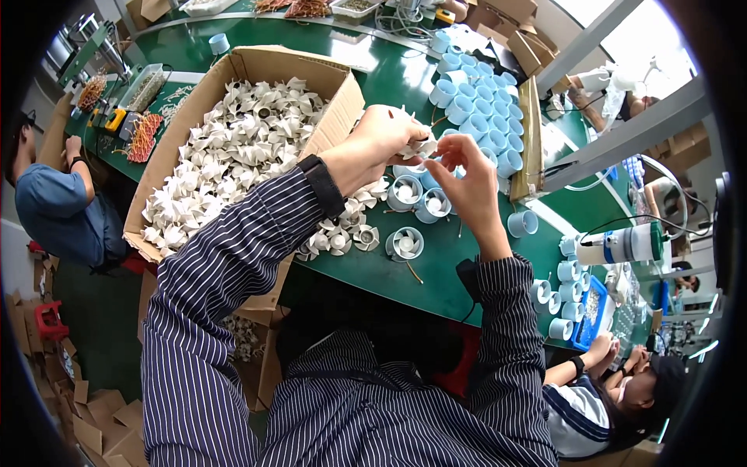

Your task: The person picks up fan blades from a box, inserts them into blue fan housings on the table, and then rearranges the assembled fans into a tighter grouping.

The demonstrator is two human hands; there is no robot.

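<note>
My left hand (387, 134) is closed on a white fan impeller (425, 146), holding it above the green table. Close against its right side, my right hand (471, 180) has its thumb and fingers curled together at the impeller; what lies between the fingertips is too small to make out. Just below both hands stand light-blue cylindrical housings (405, 193) with white impellers inside, and one more such housing (405, 244) sits nearer me. Loose white impellers (340, 235) are heaped on the table under my left forearm.
A large cardboard box (354, 97) full of impellers stands at left. Rows of blue housings (482, 101) fill the back right, beside a wooden strip (531, 140) and a grey metal post (615, 144). Co-workers sit at left (58, 194) and lower right (580, 412).
</note>
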